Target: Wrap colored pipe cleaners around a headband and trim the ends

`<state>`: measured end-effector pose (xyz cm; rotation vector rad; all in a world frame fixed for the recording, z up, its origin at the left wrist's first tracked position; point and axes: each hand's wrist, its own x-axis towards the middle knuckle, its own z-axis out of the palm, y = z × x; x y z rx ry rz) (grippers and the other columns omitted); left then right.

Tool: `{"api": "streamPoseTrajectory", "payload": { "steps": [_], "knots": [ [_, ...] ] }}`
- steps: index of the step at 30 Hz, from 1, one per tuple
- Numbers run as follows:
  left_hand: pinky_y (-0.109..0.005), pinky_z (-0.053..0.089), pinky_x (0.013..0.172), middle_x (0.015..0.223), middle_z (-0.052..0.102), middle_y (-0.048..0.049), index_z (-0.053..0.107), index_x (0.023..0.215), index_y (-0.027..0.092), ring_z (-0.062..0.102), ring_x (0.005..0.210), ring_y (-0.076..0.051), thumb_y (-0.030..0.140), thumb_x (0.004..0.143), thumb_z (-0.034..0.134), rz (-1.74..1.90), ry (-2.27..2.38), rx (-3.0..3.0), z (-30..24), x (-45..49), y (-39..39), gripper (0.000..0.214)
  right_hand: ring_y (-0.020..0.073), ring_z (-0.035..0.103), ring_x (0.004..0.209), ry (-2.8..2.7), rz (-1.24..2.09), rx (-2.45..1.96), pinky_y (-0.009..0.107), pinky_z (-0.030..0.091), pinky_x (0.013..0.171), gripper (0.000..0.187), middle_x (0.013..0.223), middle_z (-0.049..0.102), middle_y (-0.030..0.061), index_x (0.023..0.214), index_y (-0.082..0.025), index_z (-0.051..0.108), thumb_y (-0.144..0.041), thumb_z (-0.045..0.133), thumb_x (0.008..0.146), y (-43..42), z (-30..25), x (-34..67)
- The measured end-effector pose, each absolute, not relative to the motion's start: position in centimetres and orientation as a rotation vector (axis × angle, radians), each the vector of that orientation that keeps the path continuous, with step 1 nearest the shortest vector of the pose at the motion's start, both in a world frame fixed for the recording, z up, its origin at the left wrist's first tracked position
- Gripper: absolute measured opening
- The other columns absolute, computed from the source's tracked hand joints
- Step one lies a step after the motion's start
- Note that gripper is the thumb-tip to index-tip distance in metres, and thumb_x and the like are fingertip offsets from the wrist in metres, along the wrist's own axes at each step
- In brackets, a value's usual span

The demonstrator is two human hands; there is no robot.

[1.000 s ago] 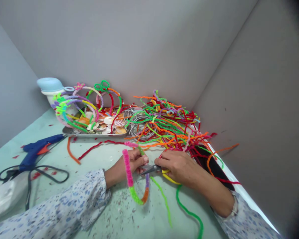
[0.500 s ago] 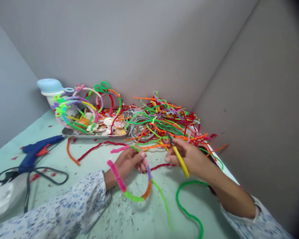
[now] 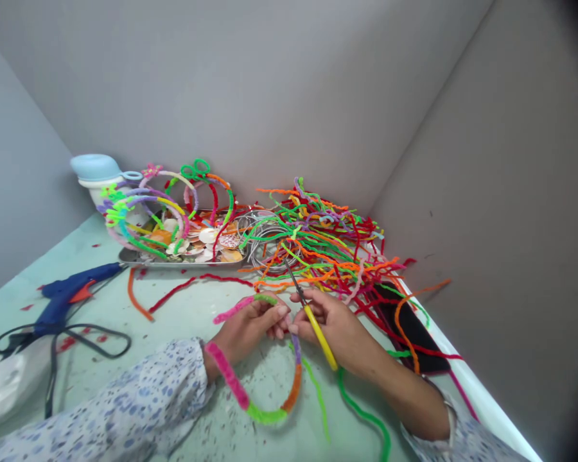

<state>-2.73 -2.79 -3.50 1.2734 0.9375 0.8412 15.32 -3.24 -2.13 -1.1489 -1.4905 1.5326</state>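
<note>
My left hand (image 3: 248, 327) pinches a ring wrapped in pink, green, orange and purple pipe cleaners (image 3: 264, 410), which curves down toward me over the pale green table (image 3: 187, 314). A loose pink end (image 3: 231, 309) sticks out to the left above my fingers. My right hand (image 3: 334, 327) is closed around yellow-handled scissors (image 3: 313, 321), blades pointing up and away. Its fingertips meet the left hand's at the ring. A green pipe cleaner (image 3: 366, 417) lies under my right forearm.
A heap of loose pipe cleaners (image 3: 327, 244) and wire rings (image 3: 264, 247) fills the back corner. A metal tray (image 3: 183, 256) holds shells and finished rings, with a blue-lidded jar (image 3: 96, 170) behind. A blue glue gun (image 3: 67, 295) lies at left. A black phone (image 3: 409, 327) lies right.
My right hand swung out toward the heap with the scissors, then came back to the left hand. The wrapped ring has dropped lower and turned, its loop now hanging toward me.
</note>
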Motion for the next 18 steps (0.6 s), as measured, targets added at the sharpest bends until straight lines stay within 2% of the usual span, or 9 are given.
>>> {"api": "streamPoseTrajectory", "payload": {
  "steps": [10,18],
  "knots": [
    [-0.022,0.046,0.058,0.071,0.068,-0.0044,0.063,0.086,0.013,0.061,0.063,-0.012,0.033,0.089,0.057,0.904,0.865,1.358,-2.9,-2.8,-3.1,0.022,0.0084,0.048,0.051,-1.443,1.561,-1.235,0.021,0.036,0.050,0.043,0.065,0.055,-0.0078,0.105,-0.021,0.053,-0.010,0.060,0.064,-3.2,-1.1,15.3],
    [-0.023,0.047,0.059,0.070,0.068,-0.0049,0.062,0.086,0.012,0.062,0.063,-0.013,0.033,0.088,0.056,0.911,0.904,1.340,-2.5,-2.8,-3.1,0.021,0.0117,0.058,0.063,-1.498,1.507,-1.163,0.024,0.046,0.062,0.044,0.072,0.060,-0.0044,0.110,-0.020,0.053,-0.015,0.065,0.068,-3.3,-1.1,15.2]
  ]
}}
